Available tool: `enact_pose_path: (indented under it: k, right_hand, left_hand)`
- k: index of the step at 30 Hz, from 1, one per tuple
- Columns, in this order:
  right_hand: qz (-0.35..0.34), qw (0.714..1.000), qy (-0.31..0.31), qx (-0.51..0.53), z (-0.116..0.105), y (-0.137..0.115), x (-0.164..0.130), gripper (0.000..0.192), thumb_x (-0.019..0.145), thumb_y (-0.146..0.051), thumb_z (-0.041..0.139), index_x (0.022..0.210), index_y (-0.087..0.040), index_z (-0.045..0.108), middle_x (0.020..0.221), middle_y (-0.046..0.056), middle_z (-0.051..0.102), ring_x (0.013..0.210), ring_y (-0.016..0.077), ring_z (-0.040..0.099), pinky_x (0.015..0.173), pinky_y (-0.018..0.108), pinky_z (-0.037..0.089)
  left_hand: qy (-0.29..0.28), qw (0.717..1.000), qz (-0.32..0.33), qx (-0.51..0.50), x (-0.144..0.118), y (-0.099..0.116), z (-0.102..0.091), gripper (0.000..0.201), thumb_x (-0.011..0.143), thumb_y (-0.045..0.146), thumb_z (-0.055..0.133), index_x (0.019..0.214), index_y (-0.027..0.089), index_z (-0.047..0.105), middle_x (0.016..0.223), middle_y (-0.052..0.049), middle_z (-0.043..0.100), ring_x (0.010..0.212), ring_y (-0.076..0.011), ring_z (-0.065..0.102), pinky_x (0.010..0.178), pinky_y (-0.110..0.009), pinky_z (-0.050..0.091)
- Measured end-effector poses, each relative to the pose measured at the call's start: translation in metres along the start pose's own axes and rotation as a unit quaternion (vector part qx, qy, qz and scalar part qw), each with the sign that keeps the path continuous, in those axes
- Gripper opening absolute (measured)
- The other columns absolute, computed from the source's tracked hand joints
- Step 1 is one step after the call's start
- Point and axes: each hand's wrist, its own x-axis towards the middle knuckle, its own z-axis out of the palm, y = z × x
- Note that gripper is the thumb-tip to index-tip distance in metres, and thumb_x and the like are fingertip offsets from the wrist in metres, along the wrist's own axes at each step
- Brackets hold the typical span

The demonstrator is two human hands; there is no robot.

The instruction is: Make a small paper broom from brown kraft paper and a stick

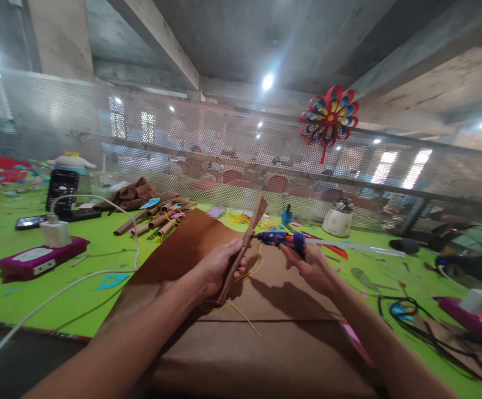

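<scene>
My left hand (pixel 218 266) grips the folded brown paper fan (pixel 245 244) upright above the brown sheet (pixel 274 332), so its edge meets the glue gun (pixel 285 239) clenched in my right hand (pixel 311 266), nozzle just beside the fan.

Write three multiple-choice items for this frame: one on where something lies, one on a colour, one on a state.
1. Where does the glue gun point?
A. at the folded brown paper
B. at the phone
C. at the ceiling

2. What colour is the table top?
A. white
B. bright green
C. black

3. How is the folded brown paper held?
A. lying flat, untouched
B. gripped in the left hand, fanned end up
C. pinned under a book

Answers:
1 A, the nozzle meets the paper near its fanned top, held by the right hand.
2 B, green shows all around the brown sheet.
3 B, the left hand closes around its lower part.
</scene>
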Motion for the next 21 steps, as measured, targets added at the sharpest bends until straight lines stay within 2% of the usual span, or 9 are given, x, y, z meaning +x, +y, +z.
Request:
enact_pose_path:
  k: [4, 12, 21]
  right_hand:
    - [0.022, 0.999, 0.024, -0.014, 0.0011, 0.0027, 0.0013, 0.048, 0.088, -0.051, 0.041, 0.056, -0.018, 0.055, 0.053, 0.002, 0.054, 0.051, 0.0133, 0.047, 0.053, 0.027, 0.035]
    - [0.009, 0.999, 0.026, -0.039, -0.0003, -0.0012, -0.0013, 0.045, 0.088, -0.049, 0.041, 0.058, -0.019, 0.053, 0.05, 0.001, 0.052, 0.05, 0.0134, 0.046, 0.051, 0.027, 0.033]
    - [-0.016, 1.0, 0.001, 0.024, -0.0003, -0.0067, -0.002, 0.04, 0.088, -0.046, 0.042, 0.061, -0.019, 0.052, 0.056, 0.001, 0.051, 0.051, 0.0127, 0.046, 0.051, 0.026, 0.036]
  left_hand:
    - [0.014, 1.0, -0.006, 0.014, -0.0002, -0.001, 0.001, 0.021, 0.089, 0.034, 0.047, 0.099, 0.016, 0.052, 0.061, 0.0, 0.05, 0.049, -0.0075, 0.047, 0.043, -0.015, 0.031]
    - [0.04, 0.999, 0.007, 0.009, -0.0026, 0.0008, 0.0043, 0.016, 0.088, 0.031, 0.048, 0.093, 0.016, 0.052, 0.06, 0.0, 0.05, 0.048, -0.0074, 0.046, 0.042, -0.016, 0.03]
    - [0.035, 0.999, 0.018, 0.005, -0.0043, 0.0018, 0.0061, 0.015, 0.09, 0.03, 0.043, 0.091, 0.016, 0.047, 0.06, 0.001, 0.048, 0.045, -0.0054, 0.044, 0.04, -0.014, 0.028]
